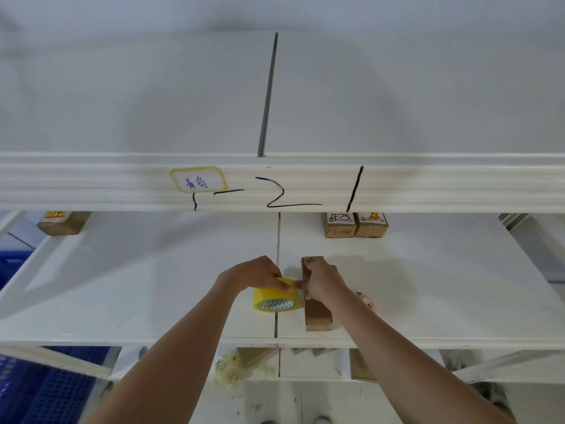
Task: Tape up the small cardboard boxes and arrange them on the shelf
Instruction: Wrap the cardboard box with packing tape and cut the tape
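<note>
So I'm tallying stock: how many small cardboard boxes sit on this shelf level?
4. One under the right hand, the box being taped; two side by side at the back, right; one at the back, far left. The beam above may hide more.

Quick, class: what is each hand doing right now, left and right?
Left hand: grips the yellow tape roll.
Right hand: fingers curled on the small cardboard box, holding it on the shelf.

The person's 2 forearms are bare to the frame's edge, with no sleeves, gloves, watch or rings on the left hand [255,272] or right hand [321,278].
</note>
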A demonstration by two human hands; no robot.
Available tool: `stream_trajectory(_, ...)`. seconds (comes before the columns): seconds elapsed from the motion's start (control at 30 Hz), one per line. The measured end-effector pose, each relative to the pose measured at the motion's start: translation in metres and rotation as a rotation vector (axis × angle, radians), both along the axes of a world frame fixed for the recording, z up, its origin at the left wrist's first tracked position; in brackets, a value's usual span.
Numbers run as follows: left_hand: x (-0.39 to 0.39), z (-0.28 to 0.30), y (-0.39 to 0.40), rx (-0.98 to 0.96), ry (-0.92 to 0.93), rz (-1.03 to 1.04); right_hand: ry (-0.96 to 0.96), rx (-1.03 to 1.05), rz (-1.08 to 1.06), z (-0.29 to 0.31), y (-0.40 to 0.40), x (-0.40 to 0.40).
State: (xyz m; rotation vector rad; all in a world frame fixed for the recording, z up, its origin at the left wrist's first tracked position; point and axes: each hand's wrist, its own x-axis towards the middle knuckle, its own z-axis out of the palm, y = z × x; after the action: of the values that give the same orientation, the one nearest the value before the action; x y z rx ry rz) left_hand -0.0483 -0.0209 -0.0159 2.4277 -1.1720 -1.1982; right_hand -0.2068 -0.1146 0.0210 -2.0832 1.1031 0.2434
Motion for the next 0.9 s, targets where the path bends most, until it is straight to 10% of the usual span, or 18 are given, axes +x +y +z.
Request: stream_trajectory(0.9, 0.006, 0.006, -0.005, 0.063, 0.024, 0.028, -0.141, 0.105, -0.156, -0.01, -0.002, -0.009)
